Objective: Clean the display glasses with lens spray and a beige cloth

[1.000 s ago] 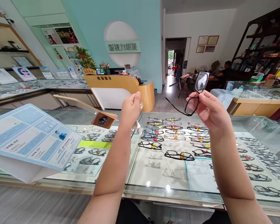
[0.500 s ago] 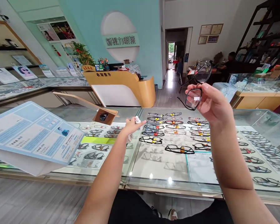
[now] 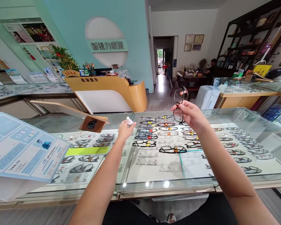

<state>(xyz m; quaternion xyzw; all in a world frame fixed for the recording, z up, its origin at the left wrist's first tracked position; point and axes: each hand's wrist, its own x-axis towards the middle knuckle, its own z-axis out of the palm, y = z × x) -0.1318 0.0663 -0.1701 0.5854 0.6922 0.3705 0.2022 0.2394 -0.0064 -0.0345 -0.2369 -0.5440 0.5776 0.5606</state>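
Observation:
In my right hand (image 3: 194, 116) a pair of dark-rimmed eyeglasses (image 3: 179, 97) is raised above the counter, tilted upright and pinched by the fingers near the bridge. A small sticker shows on the upper lens. My left hand (image 3: 126, 129) is closed around a small bottle with a white top (image 3: 129, 121), just over the glass. Its lower part is hidden by the fingers. Between the hands, several rows of eyeglasses lie on the countertop, many with coloured tags. The nearest one is a black-framed pair (image 3: 172, 149).
A glass display counter (image 3: 152, 187) spans the front, with more eyeglasses inside. On its left stand a blue-and-white leaflet (image 3: 30, 147) and a wooden stand (image 3: 93, 123). A curved reception desk (image 3: 135, 97) is behind, and a person (image 3: 210, 69) sits at the back right.
My right hand has lowered the eyeglasses, moved them left and turned them. The fingers of my left hand have drawn in around the bottle. The view has swung slightly right.

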